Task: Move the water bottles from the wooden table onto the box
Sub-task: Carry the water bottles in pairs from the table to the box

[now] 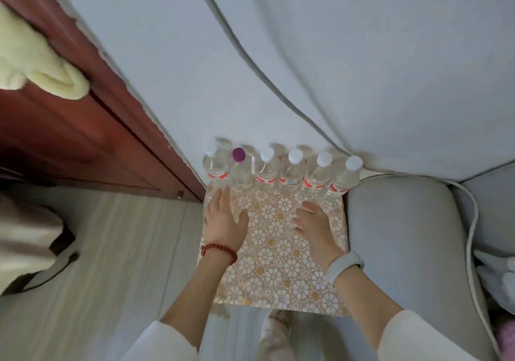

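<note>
A patterned surface [278,249] covered in gold-and-white floral cloth stands wedged between a grey sofa arm [404,235] and a red-brown wooden door [69,123]; whether it is the table or the box cannot be told. Six water bottles [281,173] stand upright in one row along its far edge, against the wall, likely lined up there to leave the near side free. One, second from the left corner, has a purple cap [238,154]. The left hand [225,221] and right hand [315,224] hover just short of the row, fingers relaxed and spread, grasping nothing.
</note>
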The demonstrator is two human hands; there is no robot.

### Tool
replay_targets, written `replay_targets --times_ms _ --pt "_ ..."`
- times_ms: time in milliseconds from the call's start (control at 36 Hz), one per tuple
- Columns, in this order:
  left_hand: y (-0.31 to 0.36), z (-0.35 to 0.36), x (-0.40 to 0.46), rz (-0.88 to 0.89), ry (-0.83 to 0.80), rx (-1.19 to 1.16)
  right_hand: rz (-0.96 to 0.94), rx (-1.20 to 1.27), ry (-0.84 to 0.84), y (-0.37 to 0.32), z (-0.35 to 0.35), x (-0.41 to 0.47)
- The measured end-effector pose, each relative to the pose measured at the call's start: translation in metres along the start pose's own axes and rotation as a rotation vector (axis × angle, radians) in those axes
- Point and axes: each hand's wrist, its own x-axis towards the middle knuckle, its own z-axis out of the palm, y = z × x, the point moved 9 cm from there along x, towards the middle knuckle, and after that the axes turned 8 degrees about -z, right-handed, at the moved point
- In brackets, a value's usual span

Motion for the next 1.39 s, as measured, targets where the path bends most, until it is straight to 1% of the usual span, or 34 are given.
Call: replay_targets --times_ms 139,222,278,417,500,556,639,722,861,972,1083,1194,1250,1306,1389 --pt "-0.090 -0.093 -0.058 -0.111 0.107 -0.070 -0.108 -0.131 -0.169 -0.019 0.108 -0.088" --pt "-0.166 -0.168 -0.112 -0.206 0.254 -0.128 -0.214 -0.240 -0.310 -0.017 0.190 -0.161" --pt "-0.220 -0.219 -0.159 -0.257 0.367 -0.147 -0.253 -0.285 -0.432 -0.006 0.248 -0.219" --pt "-0.370 -0.345 -0.315 -0.430 0.635 -0.165 -0.403 -0.369 -0.719 0.039 0.385 -0.391" --pt "-0.464 -0.399 -0.437 -0.565 0.786 -0.182 -0.451 -0.432 -0.921 0.088 0.456 -0.507" --pt "-0.524 -0.424 -0.523 -0.682 0.879 -0.206 -0.454 -0.476 -1.072 0.130 0.499 -0.581" --pt "-0.599 -0.439 -0.648 -0.895 1.009 -0.271 -0.466 -0.583 -1.291 0.195 0.551 -0.686" --pt "-0.657 -0.437 -0.754 -1.085 1.109 -0.327 -0.488 -0.702 -1.488 0.259 0.592 -0.778" --pt "-0.726 -0.425 -0.884 -1.294 1.268 -0.410 -0.533 -0.868 -1.739 0.361 0.647 -0.910" --pt "-0.780 -0.424 -0.965 -1.408 1.399 -0.464 -0.553 -0.923 -1.939 0.434 0.684 -1.014" --pt "-0.839 -0.444 -1.044 -1.528 1.488 -0.471 -0.694 -0.986 -2.142 0.501 0.717 -1.118" --pt "-0.890 -0.473 -1.114 -1.639 1.506 -0.462 -0.997 -1.082 -2.372 0.558 0.739 -1.222" --pt "-0.910 -0.480 -1.151 -1.694 1.503 -0.438 -1.111 -1.109 -2.467 0.589 0.744 -1.273" --pt "-0.925 -0.478 -1.189 -1.762 1.509 -0.443 -1.147 -1.118 -2.557 0.623 0.742 -1.319" --pt "-0.943 -0.463 -1.250 -1.864 1.559 -0.465 -1.141 -1.133 -2.693 0.676 0.731 -1.384"
